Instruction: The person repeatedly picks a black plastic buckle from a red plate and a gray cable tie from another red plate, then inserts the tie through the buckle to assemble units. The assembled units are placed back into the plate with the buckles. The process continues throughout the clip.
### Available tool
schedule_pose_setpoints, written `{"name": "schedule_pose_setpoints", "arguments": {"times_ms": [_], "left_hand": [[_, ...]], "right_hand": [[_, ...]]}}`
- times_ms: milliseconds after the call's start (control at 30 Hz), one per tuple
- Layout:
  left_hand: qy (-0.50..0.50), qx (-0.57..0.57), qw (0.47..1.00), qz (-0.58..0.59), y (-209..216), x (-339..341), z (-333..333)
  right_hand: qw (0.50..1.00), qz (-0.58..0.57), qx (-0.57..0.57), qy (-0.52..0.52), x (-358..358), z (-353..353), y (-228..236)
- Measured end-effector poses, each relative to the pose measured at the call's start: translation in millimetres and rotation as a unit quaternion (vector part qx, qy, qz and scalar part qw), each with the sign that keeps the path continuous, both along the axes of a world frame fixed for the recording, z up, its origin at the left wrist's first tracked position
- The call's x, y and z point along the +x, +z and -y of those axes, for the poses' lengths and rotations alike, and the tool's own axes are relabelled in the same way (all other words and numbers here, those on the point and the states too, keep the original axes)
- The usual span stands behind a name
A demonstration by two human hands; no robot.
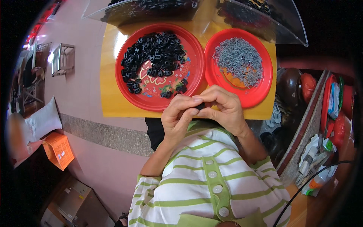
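My left hand and my right hand meet at the table's near edge, pinching a small black plastic part between their fingertips. Most of that part is covered by the fingers. Just beyond the left hand lies a red tray with a printed pattern, heaped with small black plastic pieces that have two holes each. Beyond the right hand, a red plate carries a pile of small silver screws. Whether a screw is also between my fingers I cannot tell.
Two clear plastic bins, one at the far middle and one at the far right, hold more black parts. Everything stands on a yellow tabletop. An orange basket and a metal stool are on the floor at left.
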State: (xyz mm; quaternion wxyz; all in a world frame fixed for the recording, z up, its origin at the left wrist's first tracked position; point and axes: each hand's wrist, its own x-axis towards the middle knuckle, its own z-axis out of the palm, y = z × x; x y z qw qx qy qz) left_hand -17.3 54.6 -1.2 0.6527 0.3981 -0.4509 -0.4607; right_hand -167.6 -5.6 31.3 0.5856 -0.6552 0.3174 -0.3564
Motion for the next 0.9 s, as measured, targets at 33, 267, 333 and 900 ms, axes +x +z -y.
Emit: {"name": "schedule_pose_setpoints", "arguments": {"times_ms": [33,267,333,900], "left_hand": [[0.007,-0.001,1.0,-0.001,1,1,0],[0.039,-0.011,0.999,0.002,-4,4,0],[0.032,-0.014,0.999,0.007,-5,4,8],[0.242,-0.203,0.931,0.181,85,95,57]], "right_hand": [[1.0,-0.006,-0.012,0.01,0,1,0],[0.999,-0.022,-0.047,0.005,10,0,5],[0.999,-0.026,-0.031,-0.004,9,5,6],[0.892,-0.107,-0.257,-0.356,-67,172,116]]}}
